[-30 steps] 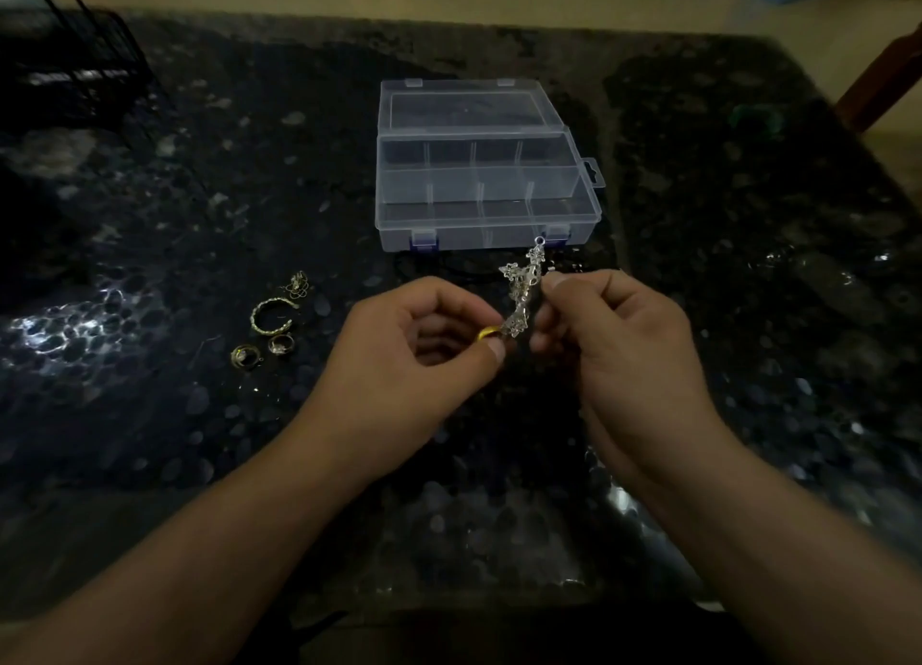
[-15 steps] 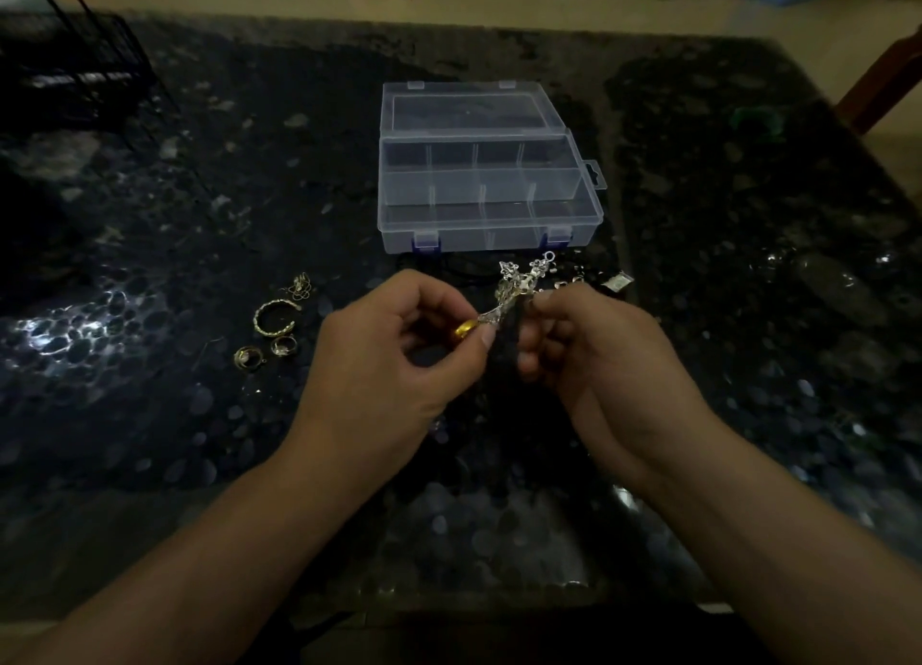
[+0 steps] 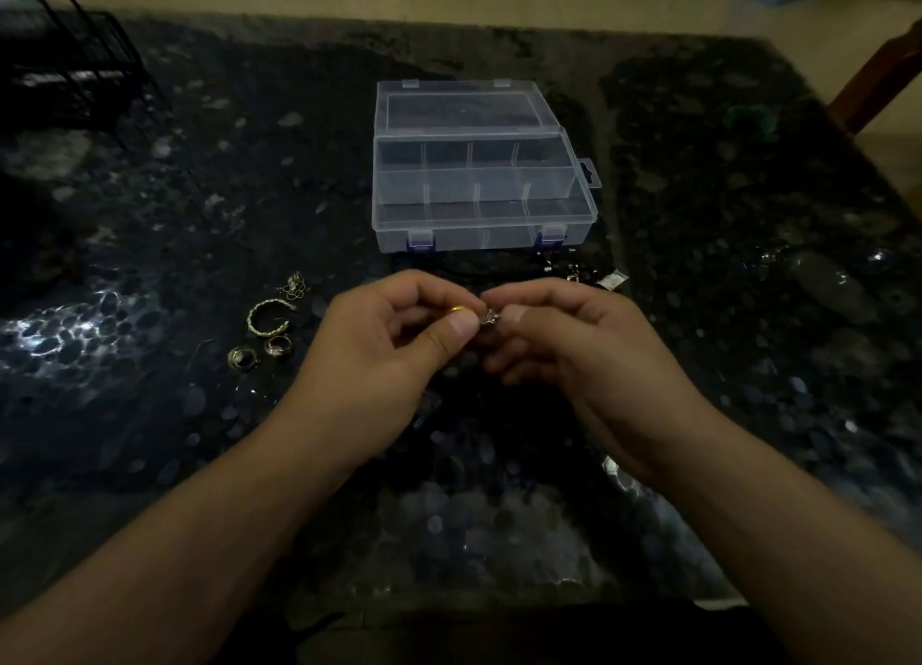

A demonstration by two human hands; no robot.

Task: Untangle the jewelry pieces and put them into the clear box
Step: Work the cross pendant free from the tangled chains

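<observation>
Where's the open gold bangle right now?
Head view, left side: the bangle lies on the table, left of the left hand, above two rings.

Both forearms are reaching in from the near edge, and the hands are meeting at the middle. The left hand (image 3: pixel 399 335) is curling, thumb pressing against forefinger in a pinch. The right hand (image 3: pixel 574 345) is curling too, its fingertips (image 3: pixel 514 312) pinching beside the left thumb.
</observation>
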